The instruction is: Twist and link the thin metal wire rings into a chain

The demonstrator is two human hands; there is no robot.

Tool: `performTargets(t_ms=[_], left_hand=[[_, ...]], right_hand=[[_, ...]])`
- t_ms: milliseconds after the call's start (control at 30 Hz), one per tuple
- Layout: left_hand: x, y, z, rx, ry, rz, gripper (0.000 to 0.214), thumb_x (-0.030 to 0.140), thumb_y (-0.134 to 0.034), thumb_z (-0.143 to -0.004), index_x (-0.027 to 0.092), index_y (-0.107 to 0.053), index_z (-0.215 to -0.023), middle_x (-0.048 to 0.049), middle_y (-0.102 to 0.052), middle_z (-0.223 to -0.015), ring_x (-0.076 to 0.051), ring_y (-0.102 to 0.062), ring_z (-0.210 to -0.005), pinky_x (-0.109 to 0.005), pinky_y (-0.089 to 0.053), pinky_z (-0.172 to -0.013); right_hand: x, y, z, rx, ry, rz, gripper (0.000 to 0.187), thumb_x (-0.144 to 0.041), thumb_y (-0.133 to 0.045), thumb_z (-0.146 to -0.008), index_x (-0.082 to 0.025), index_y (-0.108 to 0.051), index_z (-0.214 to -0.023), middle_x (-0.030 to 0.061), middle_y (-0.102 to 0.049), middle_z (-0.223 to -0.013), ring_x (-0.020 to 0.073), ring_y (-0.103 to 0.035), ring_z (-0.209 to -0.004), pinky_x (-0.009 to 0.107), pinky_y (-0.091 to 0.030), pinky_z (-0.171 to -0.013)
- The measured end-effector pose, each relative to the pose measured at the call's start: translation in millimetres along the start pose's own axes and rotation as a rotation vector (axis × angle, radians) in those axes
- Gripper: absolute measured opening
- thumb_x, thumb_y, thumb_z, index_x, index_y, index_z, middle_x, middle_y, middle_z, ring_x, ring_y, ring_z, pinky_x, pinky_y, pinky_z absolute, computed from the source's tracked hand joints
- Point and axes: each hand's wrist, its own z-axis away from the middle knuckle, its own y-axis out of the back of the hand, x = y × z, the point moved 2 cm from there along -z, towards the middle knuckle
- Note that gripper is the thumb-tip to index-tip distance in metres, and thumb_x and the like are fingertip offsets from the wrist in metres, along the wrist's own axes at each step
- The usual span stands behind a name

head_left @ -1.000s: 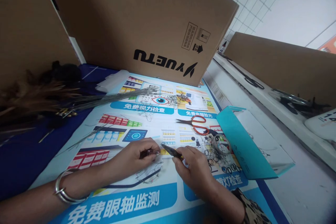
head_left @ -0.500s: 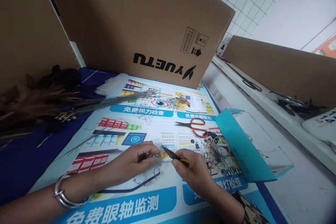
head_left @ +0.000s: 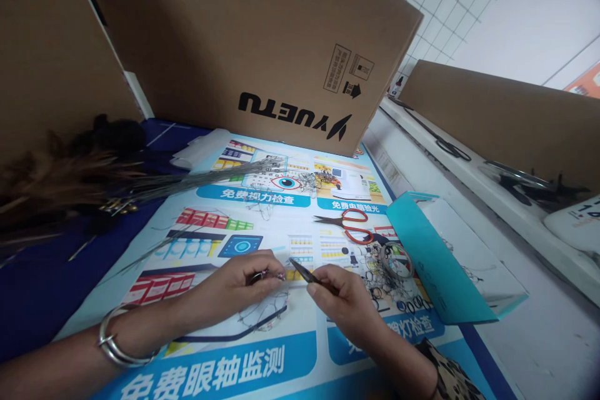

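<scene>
Pliers [head_left: 302,270] with dark, narrow jaws are in the right hand [head_left: 344,297], nearer the person than the red-handled scissors [head_left: 344,222] and a little to their left. The fingers of that hand are closed around the grips, and the tip points toward the left hand [head_left: 257,278]. Whether the jaws are pressed together I cannot tell.

The left hand, farther left of the scissors and also nearer the person, has its thumb and forefinger pinched on a small dark piece [head_left: 269,275] with a shiny end, mostly hidden by the fingers. The pliers' tip is near this piece; contact cannot be made out. A silver bangle [head_left: 110,347] circles the left wrist.

Beneath the left hand, toward the person from the scissors, a loose tangle of thin wire [head_left: 269,315] lies on the printed sheet [head_left: 300,319]. Just to the near right of the scissors is a heap of wire loops and dark rings [head_left: 387,265], and beyond it, right of the scissors, an open turquoise box [head_left: 429,256]. A bundle of thin wires [head_left: 210,176] lies to the far left of the scissors, and a big brown carton [head_left: 210,31] stands behind them.
</scene>
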Motion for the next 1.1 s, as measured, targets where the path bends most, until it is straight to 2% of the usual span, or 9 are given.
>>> performTargets(t_ms=[400, 600, 733, 900, 1100], left_hand=[[-7.2, 3.0, -1.6, 0.011, -0.001, 0.110, 0.016, 0.027, -0.049, -0.086, 0.019, -0.061, -0.081, -0.0010, -0.056, -0.081, -0.014, -0.051, -0.073, -0.024, -0.041, -0.067], [-5.2, 7.9, -0.4, 0.032, 0.028, 0.248, 0.018, 0.032, -0.051, -0.085, 0.019, -0.061, -0.079, -0.0008, -0.055, -0.080, -0.014, -0.050, -0.074, -0.025, -0.040, -0.069], [-3.8, 7.3, 0.7, -0.008, 0.059, 0.378, 0.019, 0.036, -0.055, -0.083, 0.018, -0.061, -0.080, -0.0001, -0.054, -0.078, -0.013, -0.048, -0.071, -0.024, -0.038, -0.065], [-6.1, 4.7, 1.2, -0.082, 0.058, 0.427, 0.021, 0.038, -0.055, -0.084, 0.018, -0.061, -0.080, 0.0007, -0.053, -0.075, -0.012, -0.046, -0.069, -0.023, -0.037, -0.063], [-8.7, 4.5, 0.8, -0.098, 0.050, 0.429, 0.019, 0.036, -0.056, -0.084, 0.018, -0.061, -0.081, 0.0012, -0.052, -0.075, -0.012, -0.045, -0.070, -0.023, -0.036, -0.065]], right_hand=[[3.1, -1.3, 0.1, -0.048, 0.010, -0.076, 0.012, -0.026, -0.053, -0.079, -0.016, -0.056, -0.073, -0.0054, -0.038, -0.057, 0.0079, -0.033, -0.051, 0.019, -0.025, -0.046], [8.0, 3.4, -3.4, -0.044, 0.067, -0.092, 0.015, -0.028, -0.052, -0.081, -0.015, -0.058, -0.077, -0.0039, -0.043, -0.061, 0.0089, -0.038, -0.056, 0.020, -0.030, -0.051], [8.6, 5.3, -6.0, -0.009, 0.079, -0.027, 0.016, -0.028, -0.052, -0.082, -0.015, -0.060, -0.077, -0.0032, -0.047, -0.062, 0.0096, -0.042, -0.057, 0.020, -0.033, -0.053], [5.9, 2.1, -3.0, 0.036, 0.211, 0.104, 0.014, -0.024, -0.056, -0.078, -0.015, -0.064, -0.085, 0.0017, -0.060, -0.075, 0.0135, -0.053, -0.068, 0.023, -0.041, -0.061], [6.5, -1.9, 1.3, 0.017, 0.349, 0.148, 0.015, -0.024, -0.059, -0.077, -0.015, -0.064, -0.088, 0.0028, -0.063, -0.075, 0.0138, -0.056, -0.066, 0.023, -0.041, -0.059]])
